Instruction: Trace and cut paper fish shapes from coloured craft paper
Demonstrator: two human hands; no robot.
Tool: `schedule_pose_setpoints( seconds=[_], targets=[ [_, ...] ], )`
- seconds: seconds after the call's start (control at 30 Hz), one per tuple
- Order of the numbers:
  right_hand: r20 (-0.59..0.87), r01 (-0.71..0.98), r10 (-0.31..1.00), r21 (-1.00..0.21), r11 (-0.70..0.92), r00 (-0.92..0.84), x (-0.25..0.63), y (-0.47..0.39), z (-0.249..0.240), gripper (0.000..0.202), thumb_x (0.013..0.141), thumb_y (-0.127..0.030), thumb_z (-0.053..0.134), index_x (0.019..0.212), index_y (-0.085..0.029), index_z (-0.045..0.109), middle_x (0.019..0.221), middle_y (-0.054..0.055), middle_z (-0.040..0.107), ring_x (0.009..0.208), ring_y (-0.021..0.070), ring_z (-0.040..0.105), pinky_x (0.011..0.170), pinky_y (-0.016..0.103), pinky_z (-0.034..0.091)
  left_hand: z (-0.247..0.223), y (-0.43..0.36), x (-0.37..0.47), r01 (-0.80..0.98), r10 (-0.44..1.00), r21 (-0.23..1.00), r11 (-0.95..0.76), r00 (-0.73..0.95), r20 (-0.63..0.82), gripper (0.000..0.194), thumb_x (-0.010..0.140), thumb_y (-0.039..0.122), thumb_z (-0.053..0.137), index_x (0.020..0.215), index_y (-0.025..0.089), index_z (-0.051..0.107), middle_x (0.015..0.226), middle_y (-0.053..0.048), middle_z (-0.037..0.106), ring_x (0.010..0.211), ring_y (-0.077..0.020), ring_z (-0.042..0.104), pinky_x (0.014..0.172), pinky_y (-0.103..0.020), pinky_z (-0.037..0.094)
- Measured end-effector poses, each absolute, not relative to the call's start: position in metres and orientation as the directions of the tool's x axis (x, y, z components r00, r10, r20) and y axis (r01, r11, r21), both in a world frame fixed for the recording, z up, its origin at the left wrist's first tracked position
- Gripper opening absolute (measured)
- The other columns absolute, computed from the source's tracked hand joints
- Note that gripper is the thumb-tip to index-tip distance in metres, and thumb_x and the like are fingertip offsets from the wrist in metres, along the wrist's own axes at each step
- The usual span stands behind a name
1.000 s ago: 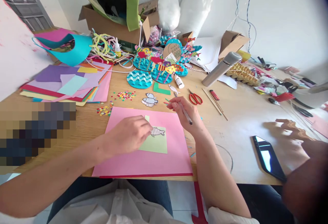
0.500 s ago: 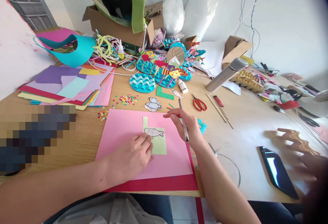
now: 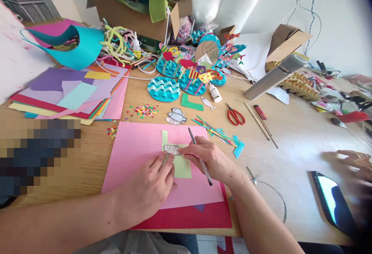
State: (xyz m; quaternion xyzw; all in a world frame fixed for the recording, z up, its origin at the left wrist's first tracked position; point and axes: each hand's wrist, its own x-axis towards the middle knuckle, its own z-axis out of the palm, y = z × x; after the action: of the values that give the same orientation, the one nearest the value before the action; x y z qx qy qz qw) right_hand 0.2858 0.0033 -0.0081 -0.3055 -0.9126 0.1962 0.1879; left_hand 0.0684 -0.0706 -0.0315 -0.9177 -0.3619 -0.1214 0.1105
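A paper fish point(image 3: 171, 149) with drawn outlines lies on a light green sheet point(image 3: 183, 170), which rests on pink paper point(image 3: 130, 145). My left hand point(image 3: 155, 178) lies on the papers, its fingertips at the fish's lower edge and partly over the green sheet. A pen point(image 3: 205, 170) slants through my right hand point(image 3: 210, 155), held between the fingers with one end pointing up and away. The thumb and index fingertips of that hand meet the fish's tail and cover its end. Red paper point(image 3: 186, 219) shows beneath the pink sheet.
Beyond the pink paper lie paper fish cutouts point(image 3: 176, 116), confetti point(image 3: 145, 110), paper strips point(image 3: 217, 130) and red-handled scissors point(image 3: 235, 115). Coloured sheets point(image 3: 58, 79) are stacked at left. A metal flask point(image 3: 273, 78) and a phone point(image 3: 331, 201) are at right, near another person's hand point(image 3: 357, 163).
My right hand has come down and left from above the paper to the fish's tail, still holding the pen. My left hand stays on the sheet. The view has shifted slightly.
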Motion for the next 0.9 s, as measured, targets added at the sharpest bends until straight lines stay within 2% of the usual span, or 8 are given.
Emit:
schedule_pose_setpoints(
  seconds=[0.2, 0.37, 0.5, 0.6, 0.9],
  targets=[
    [0.175, 0.501, 0.638, -0.48, 0.72, -0.75, 0.29, 0.004, -0.012, 0.021, 0.096, -0.019, 0.048, 0.103, -0.016, 0.067, 0.07, 0.005, 0.053, 0.068, 0.0171, 0.046, 0.062, 0.028, 0.037, -0.032, -0.074, 0.07, 0.712, 0.651, -0.125, -0.691, 0.688, 0.32, 0.037, 0.089, 0.036, 0.059, 0.109, 0.005, 0.066, 0.123, -0.023, 0.064, 0.116, -0.0325, 0.06, 0.099, -0.041, 0.041],
    [0.194, 0.497, 0.644, -0.487, 0.718, -0.74, 0.29, 0.005, -0.015, 0.018, 0.095, -0.017, 0.049, 0.1, -0.018, 0.067, 0.071, 0.005, 0.056, 0.068, 0.0172, 0.048, 0.064, 0.029, 0.04, -0.035, -0.076, 0.071, 0.713, 0.65, -0.119, -0.691, 0.685, 0.329, 0.038, 0.089, 0.036, 0.058, 0.11, 0.005, 0.066, 0.122, -0.024, 0.065, 0.115, -0.0317, 0.061, 0.1, -0.041, 0.04],
    [0.26, 0.542, 0.704, -0.483, 0.688, -0.661, 0.289, 0.008, -0.02, 0.01, 0.091, -0.018, 0.057, 0.098, -0.018, 0.064, 0.076, 0.006, 0.06, 0.071, 0.018, 0.051, 0.063, 0.029, 0.042, -0.035, -0.075, 0.071, 0.711, 0.655, -0.12, -0.693, 0.69, 0.308, 0.037, 0.091, 0.036, 0.056, 0.109, 0.005, 0.066, 0.122, -0.024, 0.065, 0.115, -0.0312, 0.061, 0.099, -0.041, 0.042],
    [0.293, 0.548, 0.702, -0.46, 0.699, -0.649, 0.289, 0.01, -0.023, 0.01, 0.088, -0.017, 0.062, 0.099, -0.018, 0.06, 0.083, 0.007, 0.064, 0.077, 0.0196, 0.051, 0.066, 0.031, 0.043, -0.033, -0.075, 0.071, 0.71, 0.656, -0.122, -0.694, 0.693, 0.299, 0.037, 0.091, 0.035, 0.055, 0.109, 0.005, 0.065, 0.122, -0.025, 0.064, 0.114, -0.0313, 0.061, 0.099, -0.041, 0.042],
    [0.273, 0.514, 0.698, -0.513, 0.687, -0.662, 0.289, 0.012, -0.024, 0.013, 0.09, -0.016, 0.058, 0.102, -0.021, 0.058, 0.089, 0.006, 0.067, 0.082, 0.0201, 0.049, 0.068, 0.031, 0.044, -0.032, -0.074, 0.071, 0.699, 0.647, -0.132, -0.703, 0.706, 0.288, 0.034, 0.093, 0.032, 0.052, 0.11, 0.005, 0.063, 0.123, -0.025, 0.063, 0.115, -0.0306, 0.06, 0.1, -0.041, 0.041]
  ],
)
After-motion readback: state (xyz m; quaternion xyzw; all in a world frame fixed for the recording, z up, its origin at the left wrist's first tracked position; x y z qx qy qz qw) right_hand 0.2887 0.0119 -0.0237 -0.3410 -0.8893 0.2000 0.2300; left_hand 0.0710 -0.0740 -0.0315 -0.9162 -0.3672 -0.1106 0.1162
